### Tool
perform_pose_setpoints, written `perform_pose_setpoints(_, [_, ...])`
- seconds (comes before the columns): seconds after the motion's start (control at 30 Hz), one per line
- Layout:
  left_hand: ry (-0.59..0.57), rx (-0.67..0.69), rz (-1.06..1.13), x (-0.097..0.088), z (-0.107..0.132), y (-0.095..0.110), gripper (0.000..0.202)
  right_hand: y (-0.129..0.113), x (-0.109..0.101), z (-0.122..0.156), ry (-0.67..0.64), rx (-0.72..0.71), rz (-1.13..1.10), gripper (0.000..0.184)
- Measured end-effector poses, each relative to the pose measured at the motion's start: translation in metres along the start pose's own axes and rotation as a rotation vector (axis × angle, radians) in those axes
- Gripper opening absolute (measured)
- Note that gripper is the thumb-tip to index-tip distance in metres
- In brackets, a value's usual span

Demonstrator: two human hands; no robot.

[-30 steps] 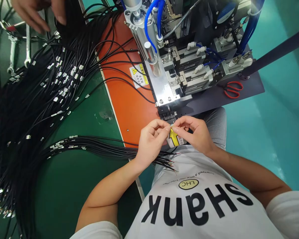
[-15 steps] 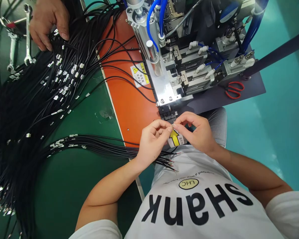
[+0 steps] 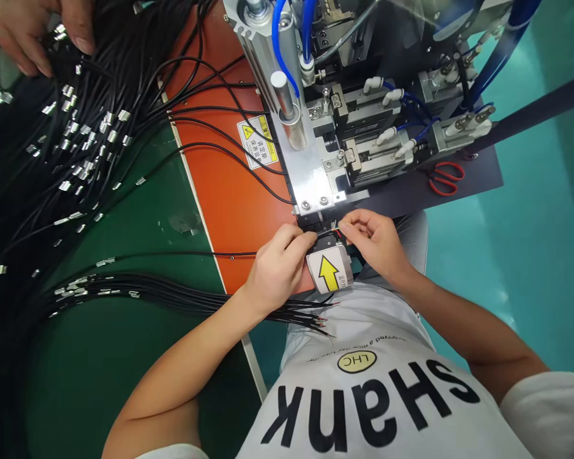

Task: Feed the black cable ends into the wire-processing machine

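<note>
My left hand (image 3: 275, 268) and my right hand (image 3: 375, 242) pinch the stripped end of a thin black wire (image 3: 186, 254) between them. They hold it at the black jaw (image 3: 321, 224) under the silver block of the crimping machine (image 3: 316, 159). A white tag with a yellow arrow (image 3: 329, 270) sits just below the jaw, between my hands. A bundle of black wires (image 3: 172, 296) runs under my left wrist, its bared tips (image 3: 323, 319) pointing at my shirt.
A big heap of black cables with metal clips (image 3: 67, 146) covers the green mat (image 3: 138, 357) at left. Another person's hand (image 3: 33, 29) rests on it at top left. Red scissors (image 3: 444, 177) lie on the machine's dark plate. The orange panel (image 3: 229, 191) carries a warning label.
Both hands moved up from in front of the arrow tag to the machine's jaw, carrying the wire end. The view shifted left and down. The other person's hand keeps shifting in the cable heap.
</note>
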State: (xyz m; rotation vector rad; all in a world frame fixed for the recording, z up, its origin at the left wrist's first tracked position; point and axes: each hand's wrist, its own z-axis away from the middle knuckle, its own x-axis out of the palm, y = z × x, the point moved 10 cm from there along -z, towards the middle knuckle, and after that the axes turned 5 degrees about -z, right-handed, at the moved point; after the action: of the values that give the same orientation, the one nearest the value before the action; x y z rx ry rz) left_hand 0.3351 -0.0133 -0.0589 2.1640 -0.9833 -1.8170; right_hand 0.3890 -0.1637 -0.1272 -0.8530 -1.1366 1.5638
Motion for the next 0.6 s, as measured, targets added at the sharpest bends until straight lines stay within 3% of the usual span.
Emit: perform_pose_setpoints(0.6, [-0.046,0.007,-0.087,0.0082,-0.0049,-0.0037,0.034,0.0086,0.0002,-0.0110,-0.017,0.039,-0.035,0.020])
